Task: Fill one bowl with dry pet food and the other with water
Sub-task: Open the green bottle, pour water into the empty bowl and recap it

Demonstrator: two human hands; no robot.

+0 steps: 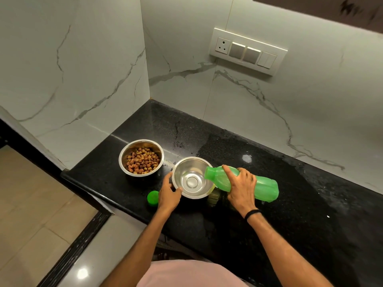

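tilting green bottle (244,181), fingers of right hand (241,184) wrapped round its soft, likely squeezable middle; left hand (169,192) loosely pinches slippery steel bowl (191,178) rim.

Bottle (263,186) mid hidden by right hand (241,188) (water level unclear); cap (152,199) partly behind left hand (169,194).

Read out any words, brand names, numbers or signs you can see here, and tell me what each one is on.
None can be read.
Green bottle: no label or print shows.
Green cap: a textured top, no readable letters.
Both steel bowls: plain metal.
Switch panel: no markings legible.
Black wristband: no text visible.
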